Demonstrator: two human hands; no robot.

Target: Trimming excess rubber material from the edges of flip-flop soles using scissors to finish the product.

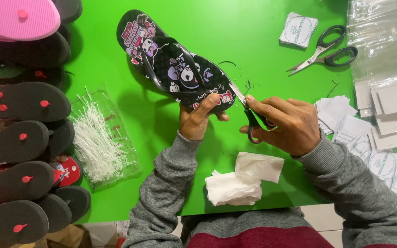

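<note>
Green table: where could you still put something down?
Table is bare along the far edge between the flip-flop and spare scissors, and between the tie bag and left sleeve. Crowded: stacked soles left, cards right.

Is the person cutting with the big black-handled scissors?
No, those scissors lie untouched on the green table; the right hand holds smaller scissors.

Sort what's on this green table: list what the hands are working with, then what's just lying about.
In use: black printed flip-flop held by left hand; small scissors in right hand, blades at its edge.

Lying about: large scissors, bag of white plastic ties, crumpled tissue, paper tags, stacked flip-flops.
</note>
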